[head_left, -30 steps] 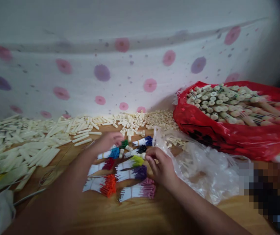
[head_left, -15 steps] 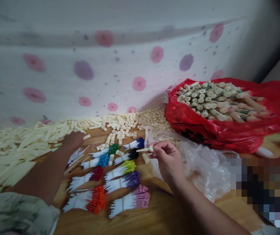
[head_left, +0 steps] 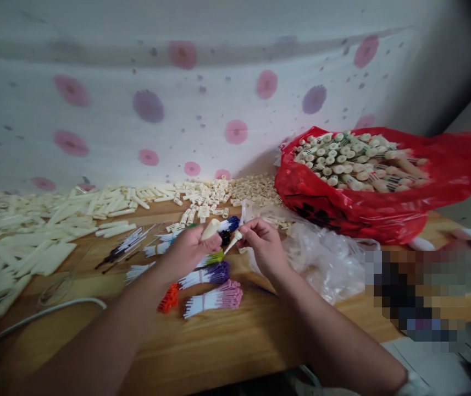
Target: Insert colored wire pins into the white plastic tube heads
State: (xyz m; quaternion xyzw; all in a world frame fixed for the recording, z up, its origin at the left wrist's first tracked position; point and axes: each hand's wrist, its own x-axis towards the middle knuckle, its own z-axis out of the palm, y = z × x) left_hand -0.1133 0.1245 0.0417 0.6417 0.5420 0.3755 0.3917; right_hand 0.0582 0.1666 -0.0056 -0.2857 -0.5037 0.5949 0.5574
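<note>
Cream tube [head_left: 210, 229]: sits in the grip of the left hand [head_left: 186, 250], over colour-tipped bundles [head_left: 204, 275]. Pointed cream piece [head_left: 234, 240]: pinched by the right hand [head_left: 267, 246], near the tube. Red bag [head_left: 342, 216]: stands on the wooden surface [head_left: 227, 344], right.

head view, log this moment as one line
left hand: holds cream tube | right hand: holds pointed piece | tube and piece: apart | pink bundle: on table

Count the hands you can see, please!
2: the left hand, holding a thick cream tube, and the right hand, pinching a slimmer cream piece. The pixelated patch at right could hide more.
</note>
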